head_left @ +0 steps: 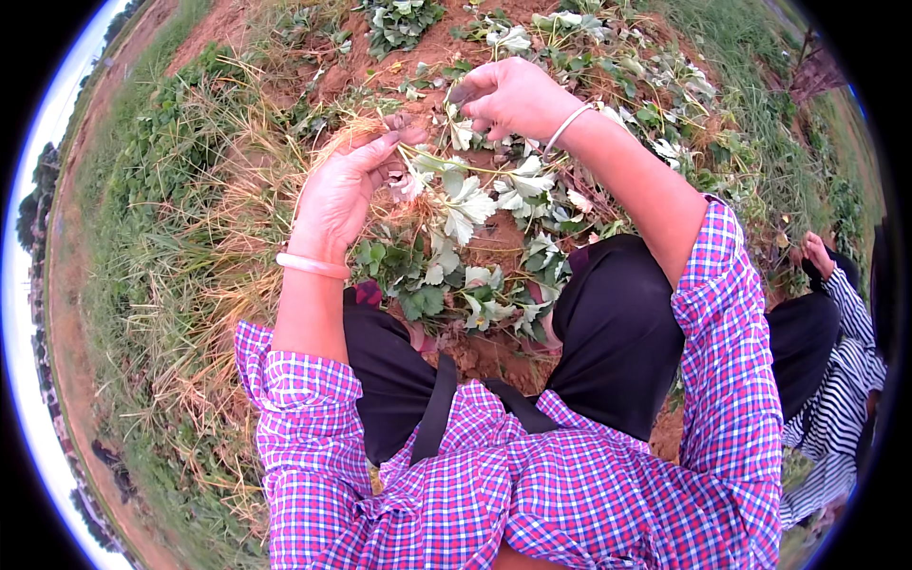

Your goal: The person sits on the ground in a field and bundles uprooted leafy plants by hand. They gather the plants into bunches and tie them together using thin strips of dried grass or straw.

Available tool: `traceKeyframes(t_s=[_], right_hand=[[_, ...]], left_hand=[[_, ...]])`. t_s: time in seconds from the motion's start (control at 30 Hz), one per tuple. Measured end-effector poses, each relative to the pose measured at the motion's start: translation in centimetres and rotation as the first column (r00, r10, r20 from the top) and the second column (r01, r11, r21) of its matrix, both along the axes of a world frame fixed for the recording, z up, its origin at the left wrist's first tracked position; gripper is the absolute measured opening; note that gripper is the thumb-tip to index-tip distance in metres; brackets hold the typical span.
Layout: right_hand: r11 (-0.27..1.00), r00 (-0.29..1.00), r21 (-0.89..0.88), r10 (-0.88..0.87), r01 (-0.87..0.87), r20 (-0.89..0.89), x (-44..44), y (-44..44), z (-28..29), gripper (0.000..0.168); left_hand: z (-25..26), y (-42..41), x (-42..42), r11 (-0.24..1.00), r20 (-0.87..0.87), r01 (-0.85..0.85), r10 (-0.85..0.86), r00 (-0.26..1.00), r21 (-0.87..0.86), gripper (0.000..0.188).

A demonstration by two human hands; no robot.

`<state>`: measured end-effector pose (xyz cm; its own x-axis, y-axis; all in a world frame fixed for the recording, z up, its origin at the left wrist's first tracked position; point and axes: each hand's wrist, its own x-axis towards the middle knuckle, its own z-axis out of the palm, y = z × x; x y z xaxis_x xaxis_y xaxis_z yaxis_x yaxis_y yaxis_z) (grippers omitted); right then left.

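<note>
My left hand point(356, 167), with a pale bangle at the wrist, is closed around dry straw point(349, 135) and the thin green stems of a leafy plant. The plant's lobed leaves point(467, 210) hang to the right of that hand, their pale undersides showing. Up and to the right, my right hand point(502, 100) wears a thin metal bangle; its thumb and fingertips come together beside a thin stem and pale leaves. Whether anything is pinched between those fingertips cannot be told. More leafy plants point(424, 299) lie on reddish soil between my knees.
Dry and green grass point(214, 214) spreads on the left. Cut or wilted leafy plants point(648, 107) cover the soil at the upper right. A bushy green plant point(402, 25) stands at the top. A co-worker in a striped sleeve point(848, 299) crouches close by at the right.
</note>
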<state>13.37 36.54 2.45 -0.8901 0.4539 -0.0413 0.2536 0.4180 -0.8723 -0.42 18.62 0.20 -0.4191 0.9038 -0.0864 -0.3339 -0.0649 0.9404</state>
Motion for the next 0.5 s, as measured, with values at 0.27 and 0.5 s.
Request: traceKeyframes(t_s=[0.27, 0.5], right_hand=[[0.983, 0.988, 0.125, 0.142, -0.133, -0.065, -0.6, -3.3, 1.4, 0.026], [0.946, 0.996, 0.315, -0.06, 0.079, -0.07, -0.6, -0.7, 0.4, 0.018]], left_hand=[[-0.3, 0.8, 1.0, 0.999, -0.041, 0.028, -0.029, 0.999, -0.04, 0.025], [0.1, 0.7, 0.4, 0.995, -0.011, 0.093, -0.093, 0.996, -0.043, 0.033]])
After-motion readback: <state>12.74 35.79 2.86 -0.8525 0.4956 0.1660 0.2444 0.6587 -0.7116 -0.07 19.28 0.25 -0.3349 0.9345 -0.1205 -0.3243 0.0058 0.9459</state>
